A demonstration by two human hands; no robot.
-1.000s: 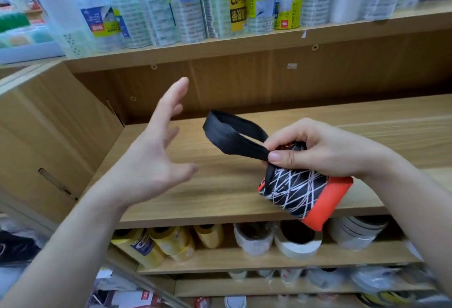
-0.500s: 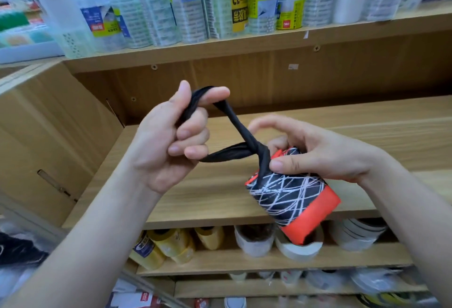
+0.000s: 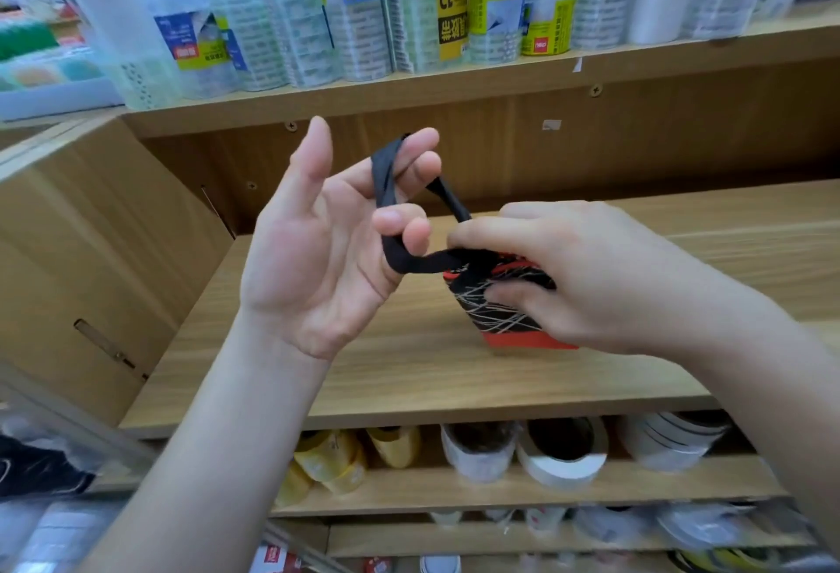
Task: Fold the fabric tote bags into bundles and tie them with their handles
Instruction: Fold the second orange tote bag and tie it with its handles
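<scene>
Hooking black handle (image 3: 386, 183) with curled fingers (image 3: 400, 217): left hand (image 3: 313, 263) | right hand (image 3: 595, 281) grips tote bundle (image 3: 497, 315), apparently resting on shelf (image 3: 363, 372)

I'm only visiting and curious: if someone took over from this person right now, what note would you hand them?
Left hand: fingers hooked through the loop of the black handle, holding it up.
Right hand: grips the folded bag above the wooden shelf, fingertips where the handle meets it.
Done: bag folded into a bundle.
Left: wrap the handle round and tie it off; no finished knot shows yet.
</scene>
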